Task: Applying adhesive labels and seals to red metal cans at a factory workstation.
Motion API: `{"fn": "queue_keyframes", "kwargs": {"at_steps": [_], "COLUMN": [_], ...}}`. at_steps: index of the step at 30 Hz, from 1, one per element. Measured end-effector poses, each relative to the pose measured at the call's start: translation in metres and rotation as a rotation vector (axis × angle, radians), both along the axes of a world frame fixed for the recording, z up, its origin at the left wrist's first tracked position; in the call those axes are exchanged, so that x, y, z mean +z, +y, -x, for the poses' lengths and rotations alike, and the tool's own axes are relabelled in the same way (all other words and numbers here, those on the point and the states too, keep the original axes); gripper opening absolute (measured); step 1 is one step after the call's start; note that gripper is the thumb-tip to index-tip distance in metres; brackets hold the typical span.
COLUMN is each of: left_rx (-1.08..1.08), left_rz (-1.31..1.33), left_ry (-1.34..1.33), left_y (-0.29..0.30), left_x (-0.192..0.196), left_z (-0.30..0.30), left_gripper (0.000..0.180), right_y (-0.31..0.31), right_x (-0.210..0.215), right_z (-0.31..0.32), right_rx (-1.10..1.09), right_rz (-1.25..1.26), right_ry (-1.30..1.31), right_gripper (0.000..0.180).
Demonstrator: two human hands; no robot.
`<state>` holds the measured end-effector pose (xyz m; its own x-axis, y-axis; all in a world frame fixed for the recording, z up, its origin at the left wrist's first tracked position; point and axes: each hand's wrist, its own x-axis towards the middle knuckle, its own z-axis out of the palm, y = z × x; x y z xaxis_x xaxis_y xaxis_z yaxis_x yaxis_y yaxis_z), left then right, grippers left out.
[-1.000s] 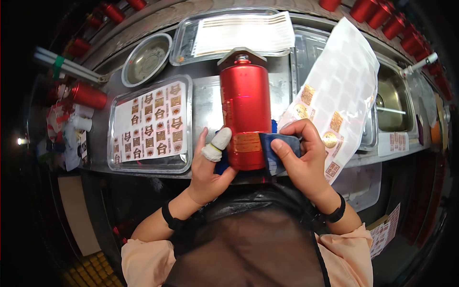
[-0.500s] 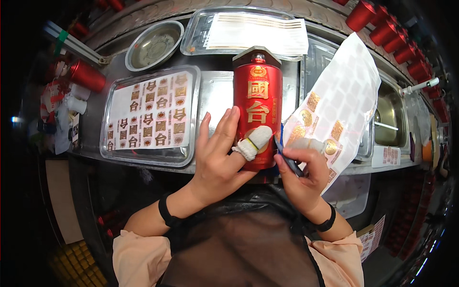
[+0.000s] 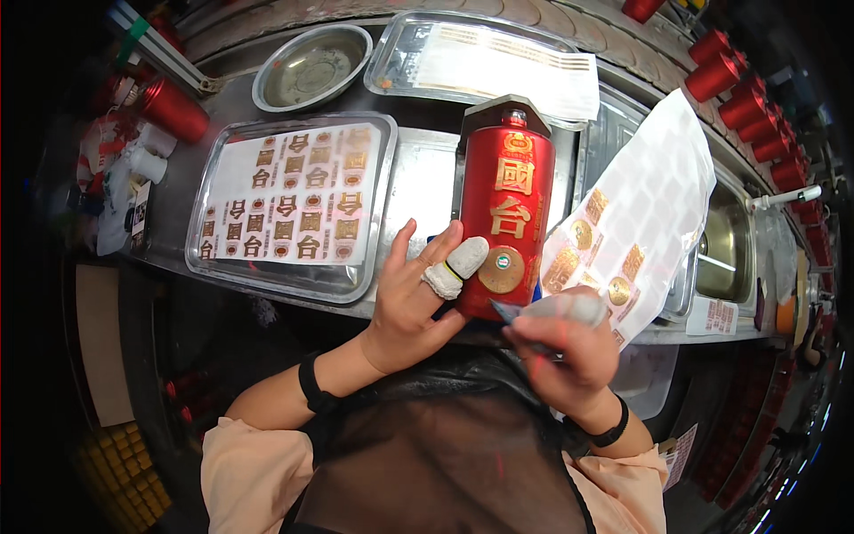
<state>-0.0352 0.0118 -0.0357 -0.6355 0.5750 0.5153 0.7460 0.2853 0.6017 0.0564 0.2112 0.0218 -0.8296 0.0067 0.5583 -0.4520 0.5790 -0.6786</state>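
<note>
A glossy red bottle (image 3: 519, 214) with gold lettering and a round gold disc (image 3: 502, 269) lies tilted back, its neck in a dark angular holder (image 3: 479, 116). My left hand (image 3: 414, 298) rests against its lower left side, fingers stretched. A whitish cloth sleeve on its index finger reaches the disc's left edge. Near the bottle's bottom, my right hand (image 3: 574, 343) pinches a slim dark pointed tool (image 3: 505, 311), perhaps tweezers; motion blurs it. The tool's tip is at the bottle's lower edge; I cannot tell whether it touches. The right hand also wears a whitish finger sleeve.
To the left, a clear tray (image 3: 384, 169) holds a decal sheet (image 3: 289, 196). Behind stand a metal bowl (image 3: 267, 93) and another tray (image 3: 378, 67) with white sheets. A partly used decal sheet (image 3: 649, 187) lies right, before a sink (image 3: 725, 245). Red bottles (image 3: 743, 107) line the far right.
My right hand has moved from the bottle's right side down to its lower front edge, with the tool. My left index finger has drawn leftward, uncovering the gold disc. The view has shifted slightly.
</note>
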Motion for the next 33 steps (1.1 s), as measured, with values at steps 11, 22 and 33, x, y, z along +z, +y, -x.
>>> {"fn": "queue_keyframes", "kwargs": {"at_steps": [11, 22, 33], "left_rx": [-0.045, -0.019, -0.103], "left_rz": [0.021, 0.045, 0.039], "left_ry": [-0.009, -0.012, 0.027], "left_y": [0.005, -0.002, 0.021], "left_x": [0.028, 0.008, 0.045], "left_z": [0.002, 0.008, 0.011], "left_gripper": [0.073, 0.090, 0.069], "right_y": [0.001, 0.002, -0.004], "right_x": [-0.006, -0.011, -0.002], "right_z": [-0.001, 0.001, 0.011], "right_rx": [-0.029, -0.344, -0.272], "right_rz": [0.082, 0.111, 0.122], "right_ry": [-0.066, -0.102, -0.061], "right_gripper": [0.033, 0.029, 0.033]}}
